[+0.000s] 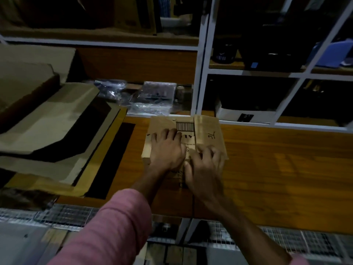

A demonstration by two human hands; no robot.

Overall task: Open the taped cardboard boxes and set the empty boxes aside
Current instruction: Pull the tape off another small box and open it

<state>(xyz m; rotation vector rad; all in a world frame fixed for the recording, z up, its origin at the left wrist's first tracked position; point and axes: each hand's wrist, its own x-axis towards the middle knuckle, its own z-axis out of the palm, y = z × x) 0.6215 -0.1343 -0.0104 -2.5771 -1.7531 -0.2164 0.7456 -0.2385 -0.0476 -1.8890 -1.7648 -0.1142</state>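
Note:
A small brown cardboard box [208, 131] with a barcode label and black handwriting sits on the wooden table [277, 169], near its middle. My left hand [168, 148] lies flat on the box's left top flap, fingers spread and straight. My right hand [204, 167] is at the near right part of the top, fingers bent down onto the right flap by the centre seam; motion blur hides whether they pinch anything. The right flap looks slightly raised along the seam.
Several opened, flattened cardboard boxes [53, 119] are piled on the table's left. Clear plastic packets [150, 98] lie behind the box. White-framed shelves [202, 73] with dark goods stand at the back and right. Wire mesh [66, 215] runs below the table's front edge.

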